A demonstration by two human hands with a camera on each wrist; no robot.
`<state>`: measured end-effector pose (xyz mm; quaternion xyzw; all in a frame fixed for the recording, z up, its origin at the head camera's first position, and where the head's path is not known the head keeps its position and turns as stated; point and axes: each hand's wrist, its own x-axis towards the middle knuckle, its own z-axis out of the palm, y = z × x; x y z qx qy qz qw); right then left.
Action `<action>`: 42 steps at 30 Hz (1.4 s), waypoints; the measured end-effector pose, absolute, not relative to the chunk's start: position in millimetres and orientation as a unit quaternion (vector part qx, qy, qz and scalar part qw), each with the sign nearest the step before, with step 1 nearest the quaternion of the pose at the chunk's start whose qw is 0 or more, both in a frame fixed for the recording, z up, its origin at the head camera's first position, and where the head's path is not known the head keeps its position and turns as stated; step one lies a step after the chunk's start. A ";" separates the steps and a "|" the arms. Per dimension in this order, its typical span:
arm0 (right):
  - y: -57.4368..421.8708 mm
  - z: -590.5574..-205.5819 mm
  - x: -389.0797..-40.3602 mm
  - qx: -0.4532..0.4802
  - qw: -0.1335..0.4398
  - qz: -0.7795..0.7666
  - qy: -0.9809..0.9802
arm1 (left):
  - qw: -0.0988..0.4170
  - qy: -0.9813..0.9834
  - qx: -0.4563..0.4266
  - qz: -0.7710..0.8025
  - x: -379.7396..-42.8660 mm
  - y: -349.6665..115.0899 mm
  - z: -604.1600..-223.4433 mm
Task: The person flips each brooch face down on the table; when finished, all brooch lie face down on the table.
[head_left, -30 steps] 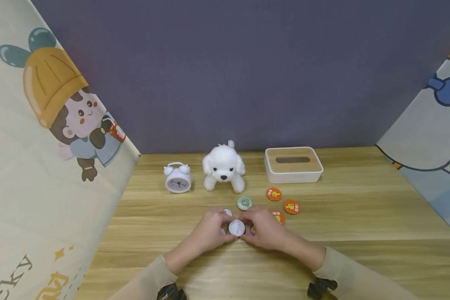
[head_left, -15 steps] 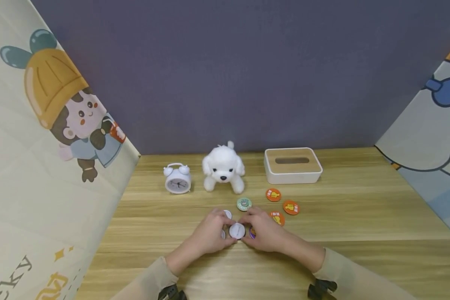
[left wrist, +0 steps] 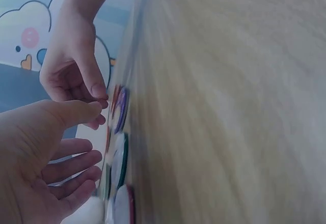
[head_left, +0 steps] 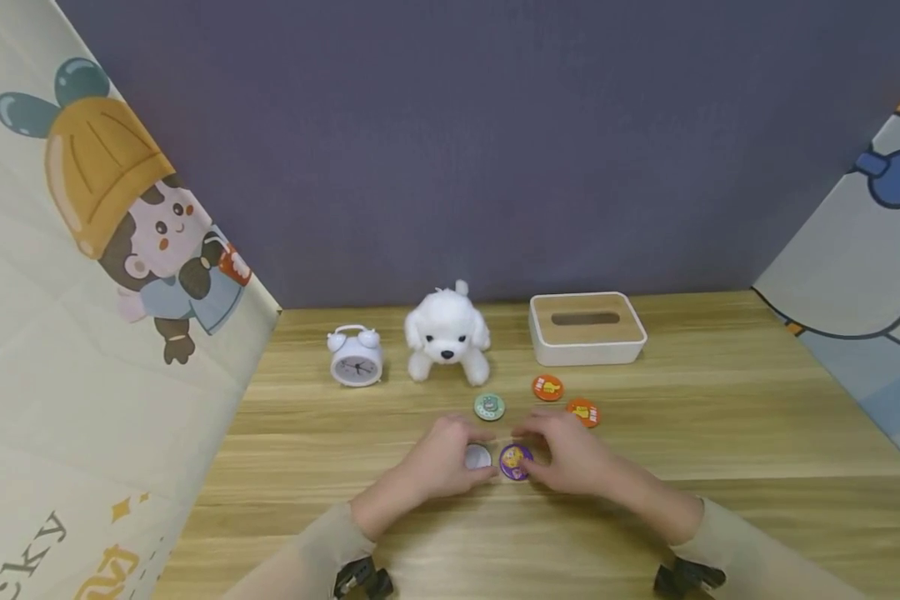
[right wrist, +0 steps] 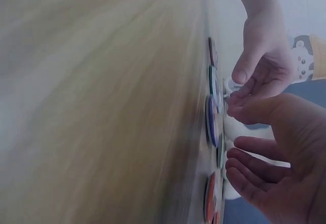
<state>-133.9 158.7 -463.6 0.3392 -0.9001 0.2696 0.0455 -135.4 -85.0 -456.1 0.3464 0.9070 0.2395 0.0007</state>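
Over on the near side of the plush dog (head_left: 447,325), slightly to its right, a white-faced badge (head_left: 477,457) and a purple badge (head_left: 512,457) lie flat, side by side. The left hand (head_left: 444,458) arches over the white one, thumb well parted from the fingers, gripping nothing; the right hand (head_left: 570,454) is just as loosely spread beside the purple one (whether its thumb touches, I can't tell). A green badge (head_left: 489,407) sits closer to the dog, with orange badges (head_left: 547,387) to the dog's right. I'd expect these discs to be light, stiff and slick-faced, best pinched by opposite rims, since a flat face gives little purchase.
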 end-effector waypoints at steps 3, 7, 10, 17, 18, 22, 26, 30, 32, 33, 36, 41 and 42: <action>164.8 -462.1 -130.6 0.341 0.040 0.270 -0.899 | 0.008 0.905 0.355 0.235 -135.4 -78.3 -458.1; 167.8 -462.7 -125.5 0.343 0.025 0.262 -0.902 | 0.009 0.900 0.367 0.235 -136.0 -71.1 -462.1; 168.0 -463.1 -123.2 0.346 0.012 0.251 -0.904 | 0.008 0.901 0.366 0.233 -136.2 -67.3 -465.2; 167.0 -463.6 -123.4 0.354 -0.008 0.246 -0.902 | 0.004 0.902 0.363 0.234 -133.8 -62.5 -469.5; 167.2 -463.9 -123.8 0.356 -0.007 0.245 -0.902 | 0.001 0.903 0.363 0.232 -133.5 -62.1 -469.5; 169.7 -466.4 -126.5 0.377 0.000 0.235 -0.896 | -0.012 0.904 0.365 0.225 -133.9 -61.4 -471.0; 173.2 -470.1 -128.8 0.387 0.010 0.233 -0.892 | -0.025 0.903 0.355 0.241 -134.8 -62.9 -472.3; 174.2 -472.0 -130.9 0.366 0.029 0.261 -0.893 | -0.043 0.896 0.313 0.312 -135.9 -64.7 -470.9; 174.1 -471.3 -132.5 0.351 0.039 0.282 -0.892 | -0.055 0.888 0.293 0.351 -136.9 -65.0 -469.9; 173.9 -470.1 -133.5 0.342 0.043 0.293 -0.892 | -0.063 0.883 0.285 0.368 -137.4 -64.9 -469.2; 173.3 -465.1 -136.5 0.320 0.046 0.318 -0.891 | -0.088 0.871 0.280 0.395 -138.3 -64.5 -466.6; 170.6 -455.5 -138.4 0.293 0.036 0.354 -0.888 | -0.095 0.860 0.289 0.410 -139.1 -65.5 -463.0; 169.9 -454.3 -138.4 0.286 0.031 0.361 -0.887 | -0.088 0.858 0.292 0.413 -138.8 -65.8 -462.2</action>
